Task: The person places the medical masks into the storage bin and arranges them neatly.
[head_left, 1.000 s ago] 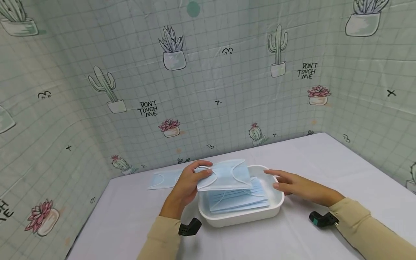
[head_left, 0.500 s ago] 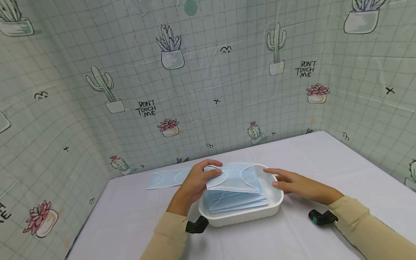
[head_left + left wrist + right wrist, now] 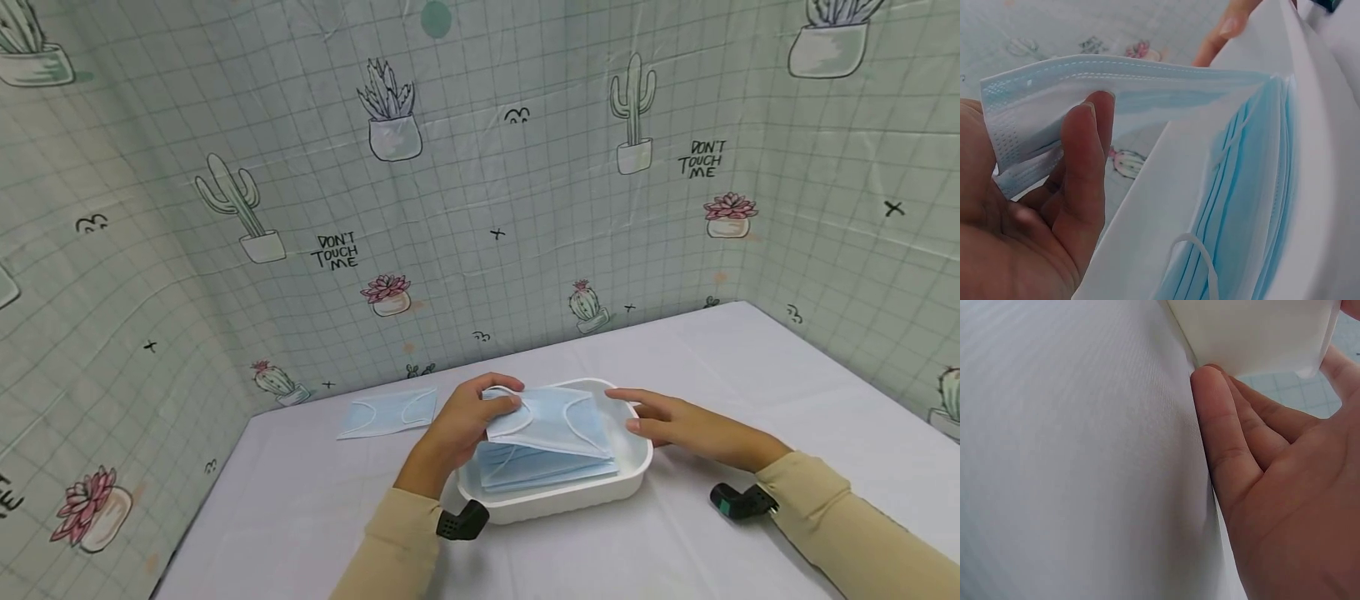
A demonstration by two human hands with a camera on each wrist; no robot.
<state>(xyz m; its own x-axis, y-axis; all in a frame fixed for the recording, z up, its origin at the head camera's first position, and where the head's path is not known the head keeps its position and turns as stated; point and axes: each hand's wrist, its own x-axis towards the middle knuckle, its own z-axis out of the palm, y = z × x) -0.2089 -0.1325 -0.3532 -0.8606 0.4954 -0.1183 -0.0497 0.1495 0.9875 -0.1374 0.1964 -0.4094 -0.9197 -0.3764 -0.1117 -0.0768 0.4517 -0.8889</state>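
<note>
My left hand (image 3: 467,423) pinches the left edge of a light blue face mask (image 3: 555,417) with white ear loops. In the left wrist view, that edge is lifted while the mask's far end meets a stack of face masks (image 3: 1241,187). The stack sits in a white plastic tray (image 3: 562,508). At the tray's right end, my right hand (image 3: 697,432) holds the rim, with thumb and index finger at the top. Its other fingers (image 3: 1219,419) rest low against the outer wall, near the tablecloth.
A single face mask (image 3: 386,413) lies flat on the white tablecloth (image 3: 300,517), left of the tray near the back edge. A cactus-print curtain (image 3: 465,208) stands behind the table. Black wrist cameras, such as the left one (image 3: 463,522), hang under both sleeves.
My left hand has moved right and slightly down, bringing the pinched mask lower over the stack. The flat mask on the table is now fully uncovered. My right hand stays at the tray's rim.
</note>
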